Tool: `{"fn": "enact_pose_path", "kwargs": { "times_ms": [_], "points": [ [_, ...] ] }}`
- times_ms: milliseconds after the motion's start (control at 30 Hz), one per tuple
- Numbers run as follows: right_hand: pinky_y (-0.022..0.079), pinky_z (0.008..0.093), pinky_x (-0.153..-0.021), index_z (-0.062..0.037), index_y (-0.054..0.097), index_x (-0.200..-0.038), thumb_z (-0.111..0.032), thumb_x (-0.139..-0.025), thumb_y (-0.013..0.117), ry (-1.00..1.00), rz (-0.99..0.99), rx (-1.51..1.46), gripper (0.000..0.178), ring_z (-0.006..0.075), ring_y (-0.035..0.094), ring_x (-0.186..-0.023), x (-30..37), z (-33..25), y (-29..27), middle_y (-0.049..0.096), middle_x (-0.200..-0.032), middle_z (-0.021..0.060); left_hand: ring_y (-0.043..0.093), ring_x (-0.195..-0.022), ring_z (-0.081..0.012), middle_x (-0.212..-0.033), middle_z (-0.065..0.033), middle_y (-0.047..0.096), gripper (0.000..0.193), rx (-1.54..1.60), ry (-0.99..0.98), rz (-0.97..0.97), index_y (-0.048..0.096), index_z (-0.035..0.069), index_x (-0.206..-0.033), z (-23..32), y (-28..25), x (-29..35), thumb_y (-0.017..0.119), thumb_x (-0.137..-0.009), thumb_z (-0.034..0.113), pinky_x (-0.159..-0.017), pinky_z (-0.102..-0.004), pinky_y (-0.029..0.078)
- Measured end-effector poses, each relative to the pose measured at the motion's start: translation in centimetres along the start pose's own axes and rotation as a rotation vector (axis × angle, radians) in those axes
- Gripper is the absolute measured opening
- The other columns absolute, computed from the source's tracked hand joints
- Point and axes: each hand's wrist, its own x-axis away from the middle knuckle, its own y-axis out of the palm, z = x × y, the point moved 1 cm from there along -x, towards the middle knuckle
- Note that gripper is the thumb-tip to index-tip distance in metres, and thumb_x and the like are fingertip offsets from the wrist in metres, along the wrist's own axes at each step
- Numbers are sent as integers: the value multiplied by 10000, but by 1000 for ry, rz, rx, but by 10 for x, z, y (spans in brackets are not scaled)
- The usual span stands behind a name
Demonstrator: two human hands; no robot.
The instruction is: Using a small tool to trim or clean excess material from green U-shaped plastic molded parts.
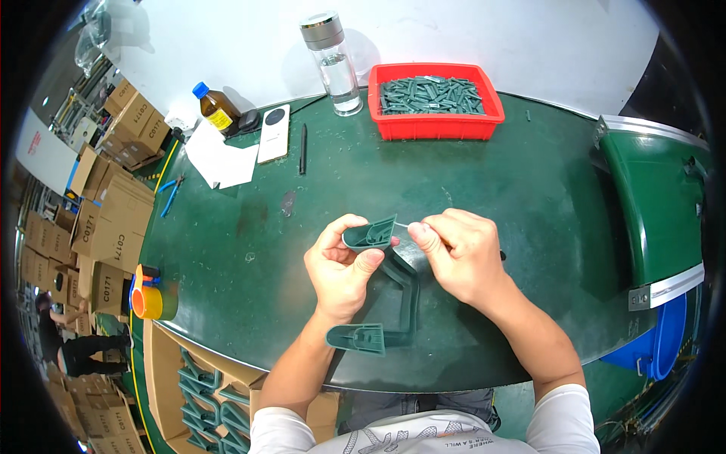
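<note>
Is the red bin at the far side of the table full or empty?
Nearly full. The red bin holds a layer of small dark green parts that covers its floor, lying almost up to the rim.
</note>
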Motion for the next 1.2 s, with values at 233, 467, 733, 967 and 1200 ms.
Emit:
{"fn": "enact_pose_path", "kwargs": {
  "times_ms": [233, 467, 733, 967, 1200],
  "points": [
    [386, 358, -460, -24, 613, -669, -248, -877, 613, 162, -11, -23, 306, 263, 498, -483, -3, 20, -2, 514, -540, 95, 653, -863, -189, -959, -99, 626, 426, -51, 24, -104, 537, -30, -1089, -3, 5, 8, 769, -755, 96, -787, -298, 530],
    [380, 285, -457, -4, 647, -761, -306, -939, 539, 378, -225, -480, 367, 134, 499, -474, -5, 6, -17, 548, -560, 69, 654, -739, -234, -876, -135, 651, 578, -59, -74, -109, 493, -16, -1138, 8, -5, -5, 782, -745, 294, -698, -328, 520],
    [377, 246, -415, 10, 593, -723, -392, -974, 431, 818, -553, -1089, 501, 162, 531, -419, 4, -3, -7, 549, -487, 96, 579, -597, -165, -721, -106, 592, 480, 293, -217, -184, 420, -26, -1246, 4, -4, -5, 561, -920, 297, -553, -252, 452],
    [379, 280, -371, 16, 562, -691, -363, -983, 426, 815, -587, -1105, 497, 152, 442, -338, 4, -5, -9, 490, -438, 84, 574, -591, -163, -716, -107, 589, 473, 295, -202, -204, 426, -28, -1239, 4, -4, -6, 554, -924, 301, -547, -255, 451],
    [379, 271, -376, 9, 550, -675, -365, -980, 430, 844, -587, -1041, 497, 144, 442, -342, 2, 0, -12, 490, -438, 78, 570, -586, -147, -718, -90, 587, 468, 291, -198, -200, 433, -23, -1238, 0, 0, -11, 570, -918, 289, -541, -246, 448]
  ]
}}
